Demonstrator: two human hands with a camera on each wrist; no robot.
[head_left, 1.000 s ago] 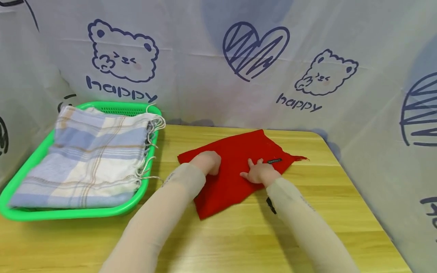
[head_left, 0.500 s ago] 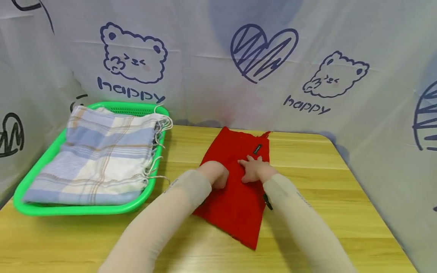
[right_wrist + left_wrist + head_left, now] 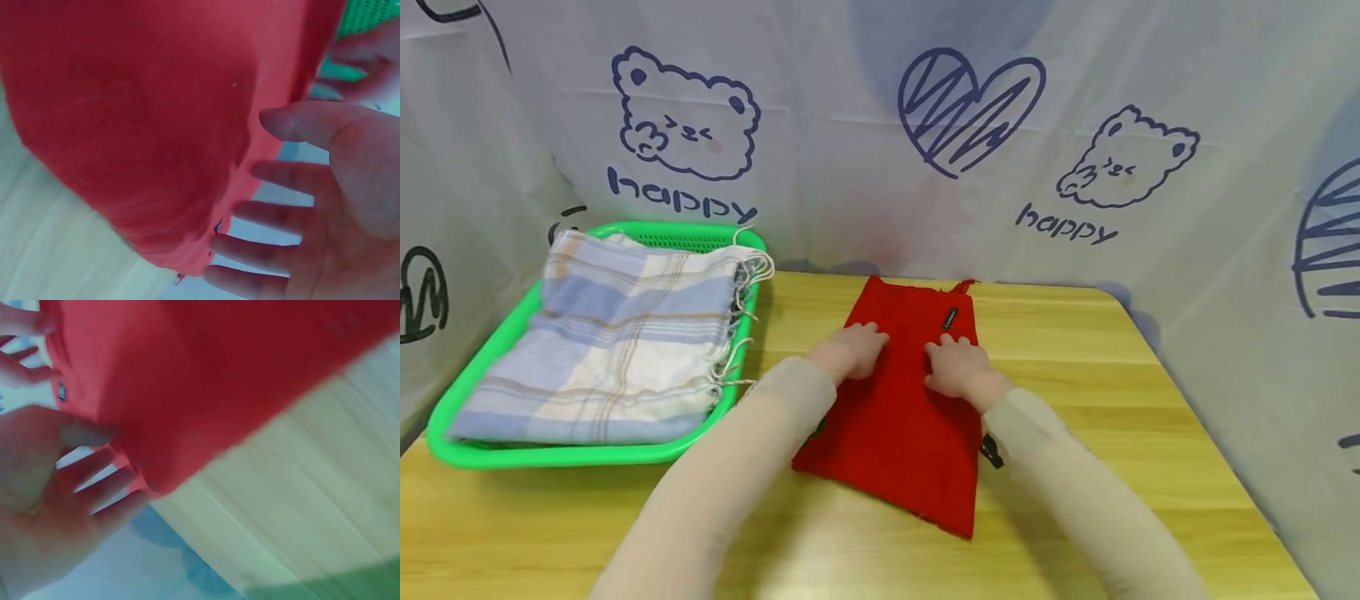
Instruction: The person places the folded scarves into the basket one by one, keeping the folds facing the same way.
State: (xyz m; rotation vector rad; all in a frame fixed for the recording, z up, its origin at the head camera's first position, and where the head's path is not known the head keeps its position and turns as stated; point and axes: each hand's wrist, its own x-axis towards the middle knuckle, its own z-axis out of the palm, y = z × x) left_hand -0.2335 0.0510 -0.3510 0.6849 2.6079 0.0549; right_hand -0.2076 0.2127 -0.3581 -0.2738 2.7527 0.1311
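Note:
A folded red cloth (image 3: 910,417) lies on the table, longer front to back, with a small black label (image 3: 951,318) and a frayed tuft at its far right corner. My left hand (image 3: 856,348) rests on its left side. In the left wrist view the fingers (image 3: 103,478) are extended and the thumb lies over the cloth. My right hand (image 3: 958,367) touches the right side just below the label. Its fingers (image 3: 278,215) are straight and spread in the right wrist view. The hands stand apart, with red cloth between them.
A green basket (image 3: 587,457) stands on the left, holding a folded plaid cloth (image 3: 617,333) with white fringe hanging over the rim. The wooden table (image 3: 1097,433) meets a printed white curtain (image 3: 835,167) behind and at the sides. A black strap (image 3: 991,451) shows under the right wrist.
The red cloth has turned from lying slantwise to running front to back. My left hand has uncurled and moved to the cloth's left side; my right hand stays on the right.

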